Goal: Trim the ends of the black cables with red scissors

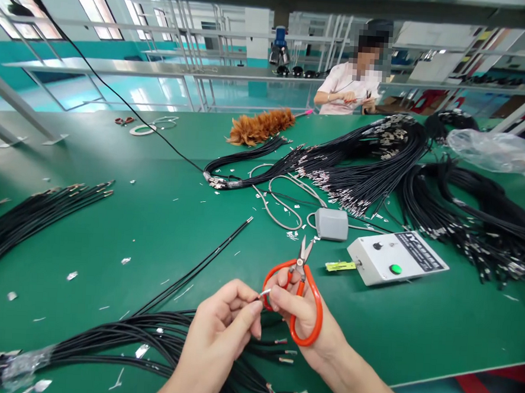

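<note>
The left hand [219,330] is pinching the end of a black cable [263,292] right at its small silvery tip, with the right hand [299,317] pressed up against it, fingertips touching the same tip. So both hands are closed in on that one end, held just above the surface [162,232], probably so the tip stays steady and close to the eyes.

The orange scissors [298,293] hang on the right hand with the fingers through the loops, blades pointing up and away, looks like they're parked there to stay handy while the fingertips work.

The cable runs down into a loose bundle [156,338] near the body. A second bundle [25,223] lies far left, a bigger heap [362,167] sits behind a white control box [396,258] and a grey pedal [331,223]. Foil scraps are scattered about. Another person [349,83] works at the far edge.
</note>
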Action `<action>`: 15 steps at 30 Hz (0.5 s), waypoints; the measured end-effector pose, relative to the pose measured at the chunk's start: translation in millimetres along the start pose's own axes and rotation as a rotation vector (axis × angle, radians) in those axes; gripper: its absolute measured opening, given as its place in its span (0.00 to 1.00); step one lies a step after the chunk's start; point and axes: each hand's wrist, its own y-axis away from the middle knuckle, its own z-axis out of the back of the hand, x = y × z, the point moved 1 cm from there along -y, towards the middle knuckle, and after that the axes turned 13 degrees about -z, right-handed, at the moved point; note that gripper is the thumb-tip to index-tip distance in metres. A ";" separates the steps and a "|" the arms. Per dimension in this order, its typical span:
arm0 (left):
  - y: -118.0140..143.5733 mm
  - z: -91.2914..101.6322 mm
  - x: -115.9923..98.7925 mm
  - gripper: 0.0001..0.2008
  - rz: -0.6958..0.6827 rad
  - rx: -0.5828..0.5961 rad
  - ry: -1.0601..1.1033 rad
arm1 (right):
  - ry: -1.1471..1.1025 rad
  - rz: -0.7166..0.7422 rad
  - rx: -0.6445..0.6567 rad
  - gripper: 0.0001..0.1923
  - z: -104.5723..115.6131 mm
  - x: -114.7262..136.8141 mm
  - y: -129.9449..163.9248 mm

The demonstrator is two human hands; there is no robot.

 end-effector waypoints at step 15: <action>-3.4 3.3 7.1 0.19 0.091 0.083 0.073 | 0.103 0.089 -0.058 0.14 0.4 -0.9 -1.1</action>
